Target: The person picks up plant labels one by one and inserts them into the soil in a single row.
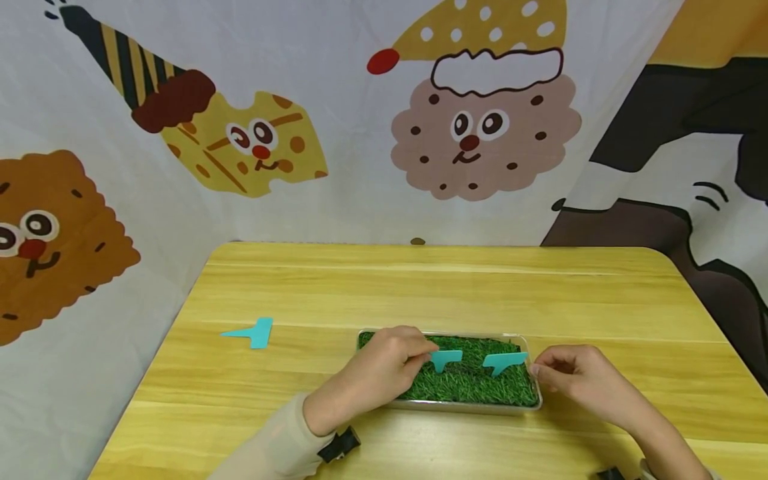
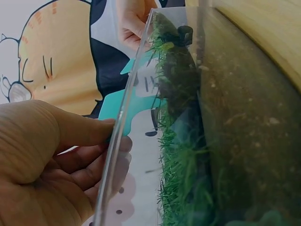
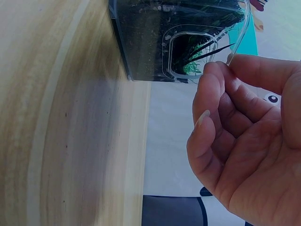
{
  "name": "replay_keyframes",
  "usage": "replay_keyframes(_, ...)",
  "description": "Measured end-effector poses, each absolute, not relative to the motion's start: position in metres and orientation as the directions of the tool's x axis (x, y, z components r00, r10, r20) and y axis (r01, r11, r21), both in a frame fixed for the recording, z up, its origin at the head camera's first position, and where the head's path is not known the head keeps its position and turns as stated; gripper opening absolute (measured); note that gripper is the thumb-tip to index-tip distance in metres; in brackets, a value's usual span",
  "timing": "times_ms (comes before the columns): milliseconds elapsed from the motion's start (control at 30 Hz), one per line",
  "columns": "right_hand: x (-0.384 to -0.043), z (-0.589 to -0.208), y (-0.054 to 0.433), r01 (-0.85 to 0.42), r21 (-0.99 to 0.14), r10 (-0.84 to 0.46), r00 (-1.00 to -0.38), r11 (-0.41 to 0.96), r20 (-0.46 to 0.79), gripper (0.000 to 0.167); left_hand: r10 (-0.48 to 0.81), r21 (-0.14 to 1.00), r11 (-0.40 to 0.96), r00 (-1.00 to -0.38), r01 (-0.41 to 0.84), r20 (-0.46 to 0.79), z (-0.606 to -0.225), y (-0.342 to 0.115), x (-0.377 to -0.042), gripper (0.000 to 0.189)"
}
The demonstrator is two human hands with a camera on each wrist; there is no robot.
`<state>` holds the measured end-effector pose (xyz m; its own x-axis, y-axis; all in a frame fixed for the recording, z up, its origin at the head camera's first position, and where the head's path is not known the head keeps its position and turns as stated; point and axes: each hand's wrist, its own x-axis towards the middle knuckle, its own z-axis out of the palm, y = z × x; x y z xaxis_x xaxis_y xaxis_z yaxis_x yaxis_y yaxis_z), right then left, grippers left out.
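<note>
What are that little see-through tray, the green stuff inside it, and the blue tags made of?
The tray looks like clear, glossy hard plastic: the table shows through its walls. The green filling seems to be artificial grass, with stiff, even blades over a dark base. The blue tags look like thin, matte plastic or card, flat and cleanly cut; which one cannot be told. The left hand pinches one.

- Your left hand (image 1: pixel 390 363) is bare, without rings or glove; its forearm wears a beige long sleeve (image 1: pixel 270 443) ending at the wrist.
- A black strap buckle (image 1: pixel 339 445) sits at that sleeve's cuff.
- Your right hand (image 1: pixel 576 377) is likewise bare, its forearm uncovered down to the frame's lower edge.
- A second black fitting (image 1: pixel 611 473) shows beside your right forearm, only partly in view.
- Your right fingernails (image 3: pixel 202 118) are unpainted and slightly long.
</note>
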<state>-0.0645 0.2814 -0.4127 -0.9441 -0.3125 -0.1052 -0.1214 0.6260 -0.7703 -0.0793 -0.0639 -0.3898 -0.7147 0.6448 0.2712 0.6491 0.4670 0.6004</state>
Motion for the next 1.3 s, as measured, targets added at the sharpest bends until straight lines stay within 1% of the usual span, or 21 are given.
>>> replay_keyframes(267,-0.0636,-0.413,0.2816,-0.142,-0.769,-0.315,-0.945,0.624,-0.081,0.016,0.65,0.581,0.46,-0.701,0.671,0.295,-0.3909,-0.0624,-0.0789,0.021)
replay_keyframes(467,-0.0637,-0.4122,0.2818,-0.122,-0.769,-0.31,-0.945,0.627,-0.103,0.016,0.663,0.588,0.454,-0.695,0.67,0.279,-0.3934,-0.0597,-0.0781,0.021)
replay_keyframes(667,-0.0637,-0.4118,0.282,-0.125,-0.772,-0.313,-0.944,0.624,-0.101,0.016,0.674,0.561,0.462,-0.683,0.687,0.281,-0.3956,-0.0568,-0.0768,0.021)
replay_keyframes(867,-0.0634,-0.4126,0.2823,-0.125,-0.768,-0.31,-0.945,0.628,-0.099,0.015,0.664,0.557,0.462,-0.685,0.69,0.298,-0.3965,-0.0562,-0.0771,0.02)
replay_keyframes(1300,-0.0631,-0.4128,0.2808,-0.126,-0.771,-0.312,-0.945,0.624,-0.098,0.018,0.672,0.576,0.461,-0.689,0.675,0.269,-0.3944,-0.061,-0.0791,0.02)
